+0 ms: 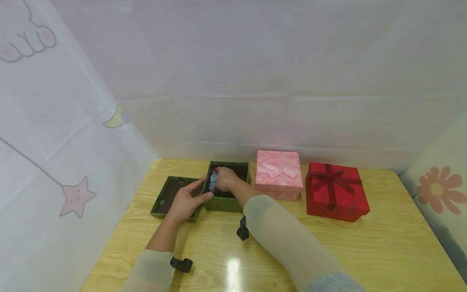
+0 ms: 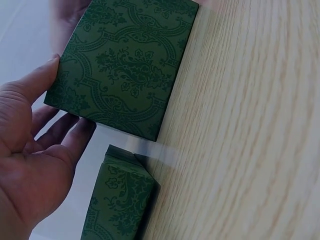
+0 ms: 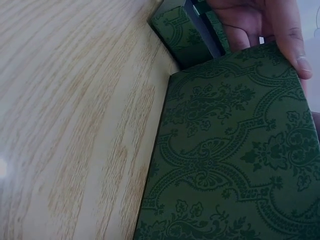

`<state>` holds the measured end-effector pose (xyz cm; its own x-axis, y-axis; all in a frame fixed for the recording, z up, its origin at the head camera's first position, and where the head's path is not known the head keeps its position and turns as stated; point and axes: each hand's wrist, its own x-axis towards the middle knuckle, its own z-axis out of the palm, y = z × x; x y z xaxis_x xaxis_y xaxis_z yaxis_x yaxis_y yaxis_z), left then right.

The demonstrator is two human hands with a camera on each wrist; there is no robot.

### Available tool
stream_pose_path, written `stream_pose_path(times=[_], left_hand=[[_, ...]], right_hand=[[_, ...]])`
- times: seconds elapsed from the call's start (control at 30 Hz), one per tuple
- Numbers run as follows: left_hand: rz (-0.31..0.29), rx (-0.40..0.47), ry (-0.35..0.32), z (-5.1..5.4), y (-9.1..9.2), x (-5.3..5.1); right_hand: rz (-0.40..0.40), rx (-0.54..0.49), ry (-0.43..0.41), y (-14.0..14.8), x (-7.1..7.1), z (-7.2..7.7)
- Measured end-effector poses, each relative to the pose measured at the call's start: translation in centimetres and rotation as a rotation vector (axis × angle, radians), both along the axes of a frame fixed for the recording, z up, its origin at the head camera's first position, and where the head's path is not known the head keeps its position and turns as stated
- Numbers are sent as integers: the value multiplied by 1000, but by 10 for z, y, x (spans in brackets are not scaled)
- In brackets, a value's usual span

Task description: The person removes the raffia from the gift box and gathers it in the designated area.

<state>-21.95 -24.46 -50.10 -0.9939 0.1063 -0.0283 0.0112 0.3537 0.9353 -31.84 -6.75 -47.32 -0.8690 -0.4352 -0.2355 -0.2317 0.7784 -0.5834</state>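
At the left, a white cloth (image 1: 233, 81) printed with a pink star (image 1: 77, 196) rises beside the table (image 1: 208, 243). First on the wood comes a shallow green lid (image 1: 170, 196), hollow side up with a dark brown inside; the left forearm and hand pass partly over it. The left hand (image 1: 184, 202) grasps the near left corner of the green box (image 1: 224, 205), thumb at the rim and fingers along the side, as the left wrist view confirms. That box stands open on the table just beside the lid, its outside patterned with darker scrolls. The right hand (image 1: 227, 179) dips into it, next to a blue speckled thing (image 1: 213, 181) near the left wall; its fingertips are hidden, so whether it grips that thing cannot be told. Farther right sit a closed pink box (image 1: 279, 175) with a pale bow, then a closed red box (image 1: 335, 192) with a dark ribbon.
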Motion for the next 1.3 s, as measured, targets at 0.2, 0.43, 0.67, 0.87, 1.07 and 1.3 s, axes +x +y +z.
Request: stream_pose_path(times=[0.2, 0.43, 0.67, 0.87, 1.07, 1.3], left_hand=[[-14, -11, 15, 0, -1, -1], [-22, -45, 27, 0, -1, -1], [-24, -66, 43, 0, -1, -1], [-18, -83, 30, 1, -2, -1], [-7, -108, 14, 3, -3, 1], [-6, -126, 37, 2, -3, 0]], right_hand=[[-2, 5, 22, 2, -1, -2], [-3, 16, 12, 3, 0, -3], [27, -5, 22, 7, 0, -2], [12, -97, -25, 15, 3, 7], [-15, -223, -84, 24, 9, 18], [-38, -311, -116, 32, 15, 28]])
